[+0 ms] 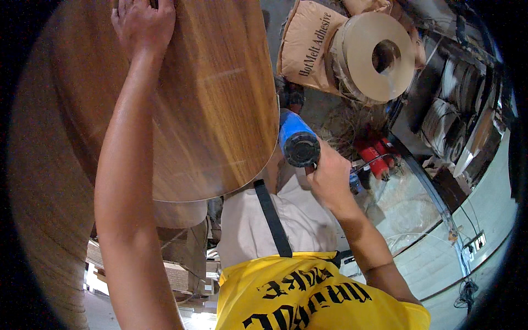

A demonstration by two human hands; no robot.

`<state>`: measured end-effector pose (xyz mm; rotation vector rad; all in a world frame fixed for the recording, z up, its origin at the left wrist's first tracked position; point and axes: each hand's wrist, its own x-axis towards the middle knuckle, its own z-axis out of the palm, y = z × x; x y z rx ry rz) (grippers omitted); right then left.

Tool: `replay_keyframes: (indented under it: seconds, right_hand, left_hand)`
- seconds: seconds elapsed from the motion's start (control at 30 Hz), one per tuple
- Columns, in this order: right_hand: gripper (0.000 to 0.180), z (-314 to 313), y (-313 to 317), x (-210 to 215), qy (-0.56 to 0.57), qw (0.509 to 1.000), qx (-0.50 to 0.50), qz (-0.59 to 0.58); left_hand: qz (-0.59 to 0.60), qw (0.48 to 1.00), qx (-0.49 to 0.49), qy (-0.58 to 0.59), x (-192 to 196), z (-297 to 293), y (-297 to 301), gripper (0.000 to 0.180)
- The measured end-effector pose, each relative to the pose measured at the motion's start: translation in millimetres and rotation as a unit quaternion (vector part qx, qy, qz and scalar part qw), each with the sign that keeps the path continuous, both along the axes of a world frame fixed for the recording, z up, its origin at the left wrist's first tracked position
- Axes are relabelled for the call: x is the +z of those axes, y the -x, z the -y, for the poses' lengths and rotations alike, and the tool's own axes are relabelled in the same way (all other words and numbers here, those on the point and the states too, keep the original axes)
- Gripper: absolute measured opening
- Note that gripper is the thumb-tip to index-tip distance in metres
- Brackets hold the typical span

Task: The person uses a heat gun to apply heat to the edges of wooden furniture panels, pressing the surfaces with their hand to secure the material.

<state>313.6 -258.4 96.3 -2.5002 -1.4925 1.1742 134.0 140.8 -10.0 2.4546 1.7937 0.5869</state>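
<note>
Head cam: brown sack had big blk print, yellow shirt had blk lettering too. L hand reached way fwd onto the wood-grain panel, fingertips cut off, cdn't tell how wide. R hand gripped a blue tool by the panel's R edge.

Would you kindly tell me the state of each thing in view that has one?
Wood-grain panel: flat, grain side showing
Blue tool: gripped beside the panel's edge; on or off unclear
Left hand: resting on the panel
Right hand: closed around the tool
Cream roll: wound up
Brown sack: creased; opening unseen
</note>
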Motion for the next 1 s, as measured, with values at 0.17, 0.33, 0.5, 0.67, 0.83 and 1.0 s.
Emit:
replay_keyframes:
  seconds: [0.17,0.33,0.5,0.67,0.83,1.0]
  right_hand:
    - [0.070,-13.3,-7.2,-0.7,-0.050,0.999,-0.002,0.010]
    - [0.069,-23.0,-12.7,-0.2,-0.064,0.997,0.025,0.030]
    - [0.068,-33.4,-17.0,4.8,-0.055,0.998,0.033,0.028]
    - [0.069,-42.2,-25.9,3.6,-0.079,0.996,0.034,0.012]
    - [0.072,-42.5,-33.7,-2.1,-0.111,0.993,0.048,0.007]
    - [0.072,-47.8,-43.2,-5.3,-0.152,0.986,0.070,-0.013]
  left_hand:
    - [-0.084,0.994,-0.005,0.065,19.3,6.3,-12.1,0.062]
    - [-0.110,0.992,0.005,0.061,18.8,13.1,-16.3,0.065]
    - [-0.119,0.991,0.006,0.058,18.8,13.1,-17.5,0.066]
    - [-0.123,0.991,0.007,0.051,18.3,12.5,-17.4,0.065]
    - [-0.116,0.992,0.004,0.041,17.4,12.7,-16.6,0.064]
    - [-0.118,0.992,0.004,0.039,16.4,12.6,-14.6,0.064]
